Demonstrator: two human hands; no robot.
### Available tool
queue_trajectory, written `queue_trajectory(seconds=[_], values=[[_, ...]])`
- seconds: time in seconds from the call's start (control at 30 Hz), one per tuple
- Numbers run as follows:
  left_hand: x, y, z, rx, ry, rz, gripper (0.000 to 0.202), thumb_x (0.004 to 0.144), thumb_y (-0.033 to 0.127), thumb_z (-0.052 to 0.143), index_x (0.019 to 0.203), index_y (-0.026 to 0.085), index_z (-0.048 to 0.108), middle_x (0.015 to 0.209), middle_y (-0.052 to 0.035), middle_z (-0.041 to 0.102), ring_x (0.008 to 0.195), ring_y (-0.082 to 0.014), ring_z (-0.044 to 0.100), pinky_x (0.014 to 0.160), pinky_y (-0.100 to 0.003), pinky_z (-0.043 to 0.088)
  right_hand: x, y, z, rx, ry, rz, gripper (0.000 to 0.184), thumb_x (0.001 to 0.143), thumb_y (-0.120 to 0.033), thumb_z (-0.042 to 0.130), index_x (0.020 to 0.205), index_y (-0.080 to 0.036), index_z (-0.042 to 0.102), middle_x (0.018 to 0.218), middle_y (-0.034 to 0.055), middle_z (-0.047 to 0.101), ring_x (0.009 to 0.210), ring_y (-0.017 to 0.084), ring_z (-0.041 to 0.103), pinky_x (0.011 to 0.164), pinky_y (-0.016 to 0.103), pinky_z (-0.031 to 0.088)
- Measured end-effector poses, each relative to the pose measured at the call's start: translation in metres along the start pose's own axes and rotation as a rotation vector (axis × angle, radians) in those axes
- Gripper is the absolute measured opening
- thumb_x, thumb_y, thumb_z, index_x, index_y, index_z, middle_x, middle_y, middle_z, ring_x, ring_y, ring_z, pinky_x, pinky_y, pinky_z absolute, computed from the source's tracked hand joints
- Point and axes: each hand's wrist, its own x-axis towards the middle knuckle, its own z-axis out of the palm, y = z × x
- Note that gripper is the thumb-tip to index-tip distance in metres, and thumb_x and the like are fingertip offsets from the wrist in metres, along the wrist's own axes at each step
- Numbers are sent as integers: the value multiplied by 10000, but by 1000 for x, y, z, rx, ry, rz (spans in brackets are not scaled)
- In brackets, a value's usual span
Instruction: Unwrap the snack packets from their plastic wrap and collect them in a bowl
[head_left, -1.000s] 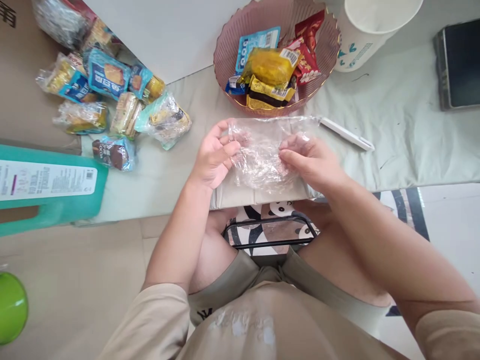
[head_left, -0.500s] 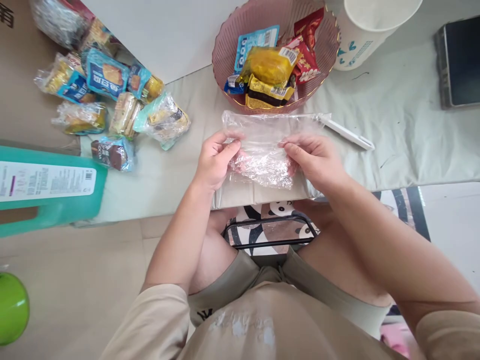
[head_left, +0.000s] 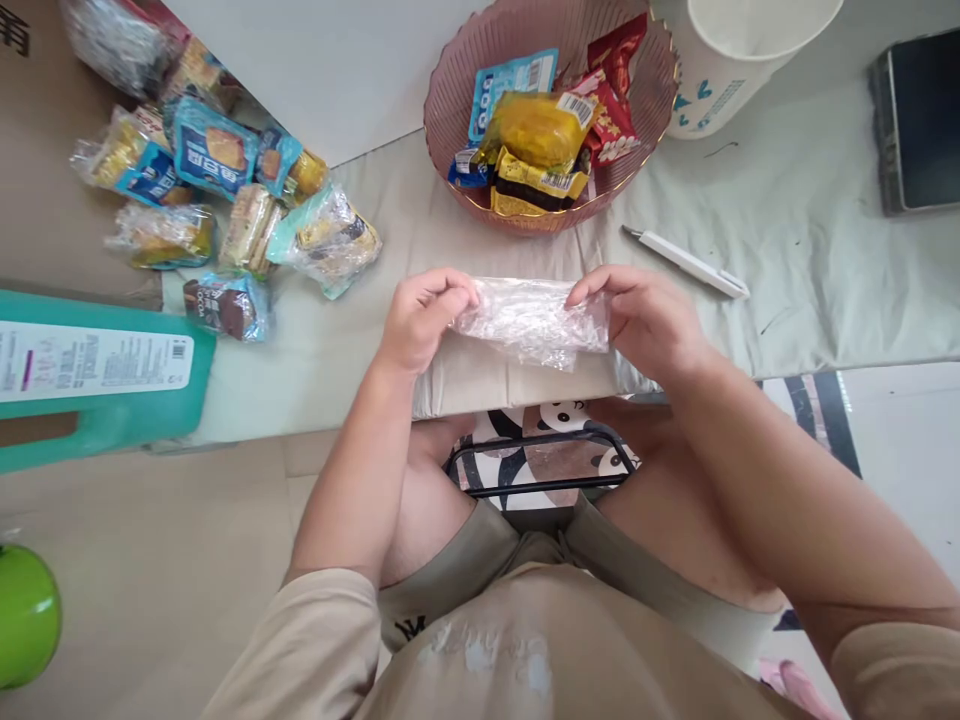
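A crumpled clear plastic bag (head_left: pixel 534 322) is folded into a narrow strip just above the near edge of the pale green tablecloth (head_left: pixel 810 260). My left hand (head_left: pixel 422 318) pinches its left end with closed fingers. My right hand (head_left: pixel 643 318) grips the right end, fingers curled over it. Behind the bag stands a pink ribbed bowl (head_left: pixel 450 100) holding several wrapped snacks in yellow, blue and red.
A white pen-like tool (head_left: pixel 686 263) lies right of the bowl, a white cup (head_left: pixel 731 55) behind it, a dark tablet (head_left: pixel 916 120) at far right. Several snack packets (head_left: pixel 225 200) lie at left, beside a teal box (head_left: pixel 97 370). A green ball (head_left: pixel 26 615) sits on the floor.
The clear bag was spread wide between my hands; both hands have folded and gathered it into a narrow strip, uncovering the white tool behind it.
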Motion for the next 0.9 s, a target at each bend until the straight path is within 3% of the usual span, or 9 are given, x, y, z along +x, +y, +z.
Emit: queue_trajectory(seconds=[0.07, 0.17, 0.23, 0.3, 0.43, 0.53, 0.67, 0.77, 0.9], values=[[0, -2, 2, 67, 35, -12, 117, 680, 260, 758, 746, 204, 680, 729, -5, 617, 609, -101, 532, 540, -236, 444, 1, 3, 0, -6, -6, 5, 332, 905, -551, 593, 776, -252, 658, 760, 44, 626, 678, 187, 587, 633, 364, 509], [1, -5, 3, 77, 49, -30, 250, 608, 152, 702, 849, 210, 666, 810, 8, 605, 602, -82, 521, 514, -212, 452, 1, 6, 1, -74, 34, -14, 230, 797, -426, 785, 840, -263, 629, 830, 5, 633, 617, 128, 556, 556, 302, 489], [2, -5, 3, 55, 61, -12, 318, 590, 127, 682, 895, 214, 659, 865, -1, 603, 646, -93, 551, 514, -207, 478, 0, 6, -2, -113, 35, -47, 372, 695, -312, 865, 979, -291, 626, 982, -7, 657, 634, 110, 567, 546, 281, 497], [1, -4, 2, 23, 45, -10, 359, 581, 114, 682, 923, 218, 662, 920, -14, 606, 686, -102, 568, 503, -196, 478, -2, 3, -7, -135, 75, -100, 424, 693, -285, 858, 1055, -300, 637, 1083, 3, 667, 777, 139, 637, 657, 294, 561], [-2, 4, 6, 2, -128, -68, 359, 586, 115, 696, 931, 216, 687, 1093, -43, 624, 714, -103, 578, 527, -207, 499, -7, -5, -17, -62, 164, -145, 223, 827, -382, 764, 1015, -285, 693, 1063, 21, 717, 1066, 195, 681, 977, 352, 562], [-2, 7, 13, 64, -277, -18, 361, 595, 98, 670, 931, 217, 725, 1083, -48, 653, 806, -140, 624, 623, -239, 529, -10, -12, -14, 29, -112, 45, 314, 812, -480, 783, 1020, -259, 703, 966, 21, 732, 923, 187, 700, 854, 328, 580], [3, 0, 19, 182, -319, 112, 364, 633, 154, 646, 976, 240, 735, 1107, -49, 694, 977, -199, 667, 743, -295, 555, -11, -18, 1, -65, -587, 345, 297, 772, -446, 803, 871, -190, 687, 736, -5, 652, 649, 137, 594, 565, 256, 472], [2, -3, 22, 354, -173, 212, 400, 719, 179, 605, 1098, 267, 696, 1199, -42, 684, 973, -189, 681, 777, -327, 572, -12, -19, 9, -127, -647, 386, 207, 806, -365, 724, 763, -175, 651, 670, -19, 603, 601, 106, 528, 552, 242, 418], [-14, 8, 35, 660, 180, 560, 260, 831, 120, 569, 1017, 265, 677, 1048, -41, 702, 1024, -213, 679, 937, -399, 567, -13, -19, 11, -176, -547, 346, 205, 846, -332, 633, 708, -183, 605, 618, -34, 524, 550, 87, 438, 518, 249, 339]])
